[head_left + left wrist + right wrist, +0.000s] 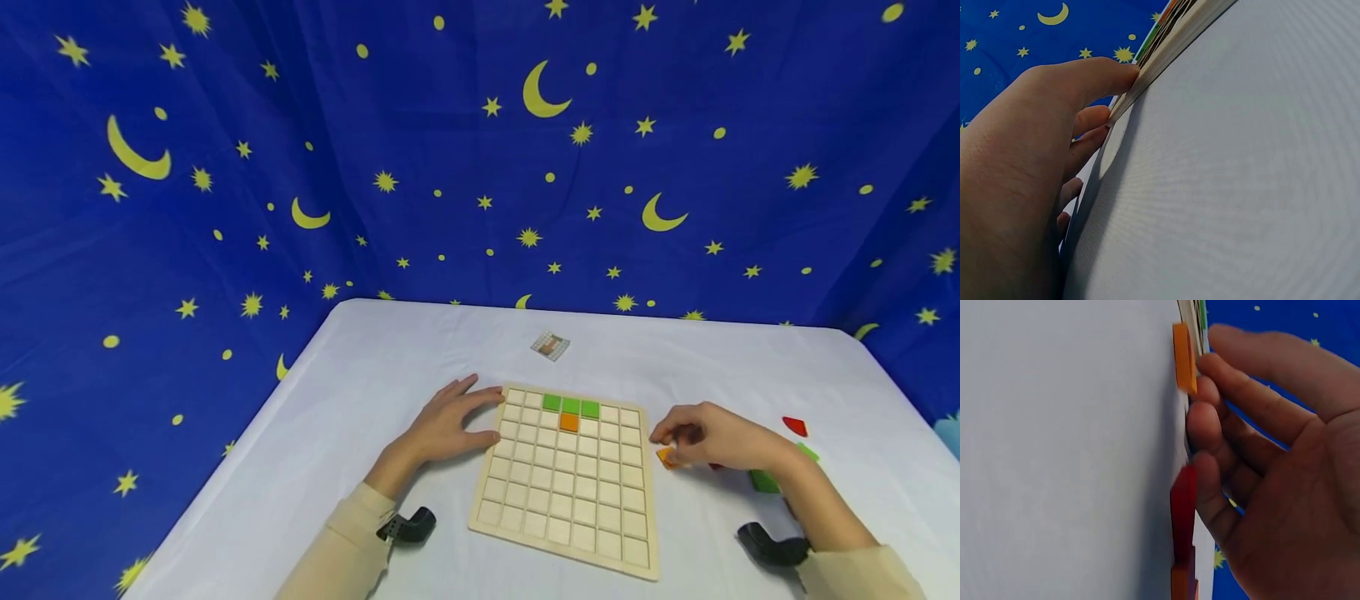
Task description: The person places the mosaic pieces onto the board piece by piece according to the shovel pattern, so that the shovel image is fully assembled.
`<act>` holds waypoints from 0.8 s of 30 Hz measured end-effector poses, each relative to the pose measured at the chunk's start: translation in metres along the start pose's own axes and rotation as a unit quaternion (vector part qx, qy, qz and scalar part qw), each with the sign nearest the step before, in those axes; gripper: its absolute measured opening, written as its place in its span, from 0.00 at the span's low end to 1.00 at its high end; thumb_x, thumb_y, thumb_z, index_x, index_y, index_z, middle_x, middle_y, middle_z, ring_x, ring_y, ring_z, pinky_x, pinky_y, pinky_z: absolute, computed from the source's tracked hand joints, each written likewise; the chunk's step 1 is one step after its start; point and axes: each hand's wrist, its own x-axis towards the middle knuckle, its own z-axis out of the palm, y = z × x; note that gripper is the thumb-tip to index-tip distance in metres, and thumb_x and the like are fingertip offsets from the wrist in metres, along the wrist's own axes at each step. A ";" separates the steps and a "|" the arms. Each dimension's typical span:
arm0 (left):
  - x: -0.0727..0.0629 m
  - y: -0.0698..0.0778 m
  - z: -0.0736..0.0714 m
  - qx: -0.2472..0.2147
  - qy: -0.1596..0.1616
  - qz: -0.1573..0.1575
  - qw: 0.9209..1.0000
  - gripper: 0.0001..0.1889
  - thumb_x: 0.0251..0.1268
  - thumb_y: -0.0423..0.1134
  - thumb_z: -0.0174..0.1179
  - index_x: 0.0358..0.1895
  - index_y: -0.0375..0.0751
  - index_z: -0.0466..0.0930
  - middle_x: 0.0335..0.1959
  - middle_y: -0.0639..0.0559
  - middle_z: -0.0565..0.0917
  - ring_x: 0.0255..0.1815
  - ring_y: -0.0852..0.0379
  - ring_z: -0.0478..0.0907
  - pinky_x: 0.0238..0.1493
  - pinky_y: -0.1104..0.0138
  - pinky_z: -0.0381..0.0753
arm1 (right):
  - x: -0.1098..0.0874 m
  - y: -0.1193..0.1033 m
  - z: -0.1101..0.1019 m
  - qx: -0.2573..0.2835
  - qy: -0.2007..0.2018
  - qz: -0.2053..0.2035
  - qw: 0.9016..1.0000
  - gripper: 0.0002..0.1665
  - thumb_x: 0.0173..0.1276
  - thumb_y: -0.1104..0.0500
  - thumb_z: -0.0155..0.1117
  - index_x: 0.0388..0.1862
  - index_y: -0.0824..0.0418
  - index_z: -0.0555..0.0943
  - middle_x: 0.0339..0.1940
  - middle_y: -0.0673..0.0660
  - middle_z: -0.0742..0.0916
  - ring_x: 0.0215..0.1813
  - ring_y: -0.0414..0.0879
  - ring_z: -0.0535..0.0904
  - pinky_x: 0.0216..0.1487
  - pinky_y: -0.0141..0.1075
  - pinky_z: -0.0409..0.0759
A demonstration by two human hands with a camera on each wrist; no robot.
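A pale wooden grid board (pixel 564 500) lies on the table, with several green tiles (pixel 571 406) in its top row and one orange tile (pixel 569 422) below them. At the board's left edge my left hand (pixel 442 425) has its fingers spread; thumb and index fingertips touch the rim (pixel 1166 59). My right hand (pixel 720 437) is right of the board, fingers loosely bent beside a loose orange tile (pixel 666 457). In the right wrist view the thumb and index tip are close to that orange tile (pixel 1183 357), not visibly closed around it. A red piece (pixel 1184 512) lies under the little finger.
A small patterned card (pixel 551 346) lies behind the board. Right of my right hand are a red piece (pixel 796 426) and green pieces (pixel 765 481), partly hidden by the forearm. A blue curtain (pixel 480 150) with stars and moons hangs behind the white table (pixel 420 342).
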 end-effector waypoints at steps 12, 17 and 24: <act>-0.001 0.001 -0.003 -0.010 0.008 0.011 1.000 0.34 0.58 0.69 0.56 0.68 0.65 0.69 0.71 0.67 0.64 0.76 0.50 0.47 0.69 0.45 0.49 | -0.004 0.008 0.000 -0.006 -0.026 -0.027 0.999 0.20 0.57 0.59 0.73 0.49 0.50 0.80 0.38 0.54 0.79 0.38 0.47 0.73 0.34 0.36 0.73; 0.000 0.000 -0.001 -0.001 0.007 0.010 1.000 0.34 0.58 0.69 0.55 0.68 0.66 0.68 0.71 0.69 0.63 0.76 0.51 0.47 0.70 0.47 0.49 | -0.002 0.010 0.002 0.002 -0.006 -0.052 0.999 0.16 0.59 0.59 0.72 0.46 0.50 0.82 0.34 0.54 0.80 0.36 0.46 0.73 0.33 0.36 0.72; 0.000 0.001 -0.001 -0.007 0.007 0.008 1.000 0.34 0.57 0.68 0.57 0.68 0.65 0.69 0.70 0.68 0.64 0.76 0.51 0.47 0.69 0.45 0.49 | -0.003 0.007 0.004 0.006 0.014 -0.045 0.999 0.15 0.58 0.56 0.73 0.45 0.49 0.84 0.35 0.51 0.81 0.35 0.46 0.73 0.31 0.34 0.72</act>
